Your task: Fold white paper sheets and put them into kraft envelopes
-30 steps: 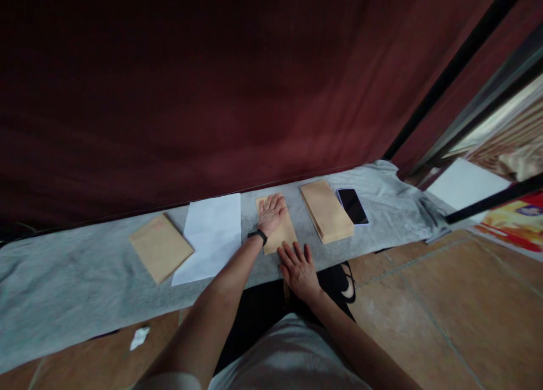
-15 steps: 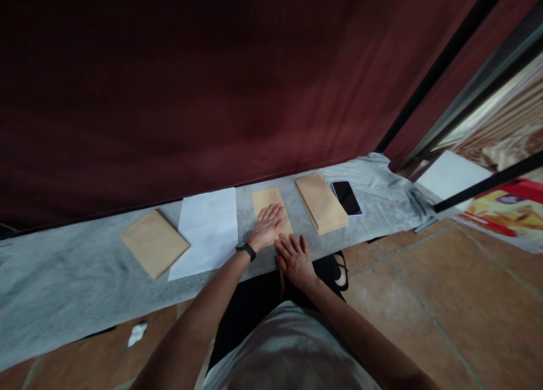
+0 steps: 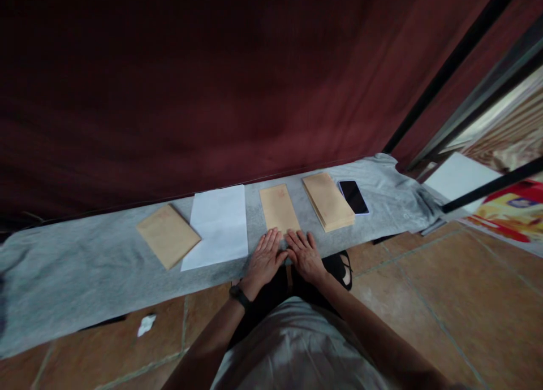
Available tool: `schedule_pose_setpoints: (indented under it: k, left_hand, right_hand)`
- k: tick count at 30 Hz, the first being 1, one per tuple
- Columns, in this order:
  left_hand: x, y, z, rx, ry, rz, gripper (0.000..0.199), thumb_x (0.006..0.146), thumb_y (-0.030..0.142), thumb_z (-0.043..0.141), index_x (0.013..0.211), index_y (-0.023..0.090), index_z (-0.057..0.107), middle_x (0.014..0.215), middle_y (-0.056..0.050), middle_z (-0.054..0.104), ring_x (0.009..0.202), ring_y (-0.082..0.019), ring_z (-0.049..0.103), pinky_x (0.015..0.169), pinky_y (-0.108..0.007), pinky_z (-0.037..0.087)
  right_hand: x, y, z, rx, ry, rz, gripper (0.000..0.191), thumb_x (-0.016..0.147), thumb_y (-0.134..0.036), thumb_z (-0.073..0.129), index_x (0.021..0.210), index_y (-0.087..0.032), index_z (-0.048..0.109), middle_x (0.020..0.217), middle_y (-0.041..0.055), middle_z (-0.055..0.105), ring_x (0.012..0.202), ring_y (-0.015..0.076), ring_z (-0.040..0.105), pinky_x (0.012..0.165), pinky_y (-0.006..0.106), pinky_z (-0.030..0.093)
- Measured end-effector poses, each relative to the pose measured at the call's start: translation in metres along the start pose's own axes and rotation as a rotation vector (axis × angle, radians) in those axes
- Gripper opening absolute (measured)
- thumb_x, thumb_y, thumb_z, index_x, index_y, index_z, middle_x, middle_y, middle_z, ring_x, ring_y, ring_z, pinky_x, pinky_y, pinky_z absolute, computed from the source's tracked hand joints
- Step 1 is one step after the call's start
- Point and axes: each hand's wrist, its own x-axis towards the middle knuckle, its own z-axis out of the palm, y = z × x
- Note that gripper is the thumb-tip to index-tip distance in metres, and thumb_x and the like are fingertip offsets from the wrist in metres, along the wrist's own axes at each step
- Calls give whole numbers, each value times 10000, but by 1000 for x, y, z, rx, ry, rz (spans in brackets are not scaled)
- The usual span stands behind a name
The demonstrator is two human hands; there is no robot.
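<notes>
A single brown paper envelope (image 3: 279,207) lies flat on the grey cloth in front of me. My left hand (image 3: 263,260) rests palm down at its near edge, fingers stretched out. Beside it, my right hand (image 3: 306,256) lies flat on the same near edge with its fingers spread. The two thumbs almost meet, and the hands cover the envelope's near end. To the right is a stack of brown envelopes (image 3: 328,200). White paper (image 3: 220,226) lies to the left, with another brown envelope pile (image 3: 168,235) overlapping its left edge.
A dark-screened phone (image 3: 354,197) lies right of the stack. Grey cloth (image 3: 93,265) covers the long narrow bench, which runs along a dark red curtain (image 3: 237,96). Black poles (image 3: 449,73) stand at the right. A crumpled white scrap (image 3: 146,325) is on the tiled floor.
My left hand has slid back from the middle of the envelope to its near edge, beside my right hand. More of the envelope shows. The view has shifted slightly.
</notes>
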Motion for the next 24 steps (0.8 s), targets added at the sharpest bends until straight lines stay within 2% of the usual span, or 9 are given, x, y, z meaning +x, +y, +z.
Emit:
schedule_pose_setpoints:
  k: [4, 8, 11, 15, 19, 24]
  left_hand:
    - [-1, 2, -1, 48, 10, 0, 669, 1031, 500, 374, 1540, 66, 349, 1621, -178, 331, 1526, -271, 260, 1238, -467, 280]
    - [0, 2, -3, 70, 18, 28, 623, 1014, 477, 446, 1542, 153, 378, 1624, -161, 335, 1522, -288, 269, 1228, -496, 292]
    - [0, 2, -5, 79, 13, 49, 619, 1004, 462, 474, 1543, 173, 380, 1624, -162, 333, 1520, -297, 274, 1222, -514, 296]
    - [-1, 3, -2, 105, -4, 33, 643, 993, 465, 486, 1514, 98, 409, 1589, -220, 374, 1497, -319, 324, 1214, -520, 303]
    - [-2, 3, 3, 107, -2, 6, 630, 990, 507, 476, 1445, 71, 499, 1537, -244, 445, 1467, -339, 378, 1203, -521, 316]
    - [-2, 2, 1, 113, 26, 16, 650, 987, 499, 490, 1517, 131, 414, 1587, -211, 385, 1487, -318, 346, 1202, -507, 322]
  right_hand:
    - [-4, 6, 2, 1, 59, 31, 522, 1075, -372, 349, 1548, -154, 379, 1577, 116, 423, 1465, 247, 384, 1229, 482, 233]
    - [-8, 13, -1, 16, 83, 76, 515, 1072, -381, 361, 1534, -159, 411, 1566, 114, 441, 1465, 266, 386, 1224, 498, 247]
    - [3, 13, -5, 93, 71, 86, 487, 1075, -380, 342, 1478, -155, 494, 1523, 118, 504, 1444, 263, 420, 1219, 508, 264]
    - [41, 7, -6, 258, -22, -112, 462, 1079, -357, 316, 1440, -174, 538, 1495, 92, 545, 1426, 193, 445, 1224, 432, 293]
    - [86, 6, 0, 258, -135, -276, 437, 1067, -305, 350, 1432, -159, 542, 1507, 109, 528, 1446, 204, 417, 1228, 438, 278]
    - [138, 16, 9, 169, -188, -236, 434, 1038, -293, 415, 1435, -169, 539, 1540, 105, 485, 1456, 223, 403, 1236, 434, 251]
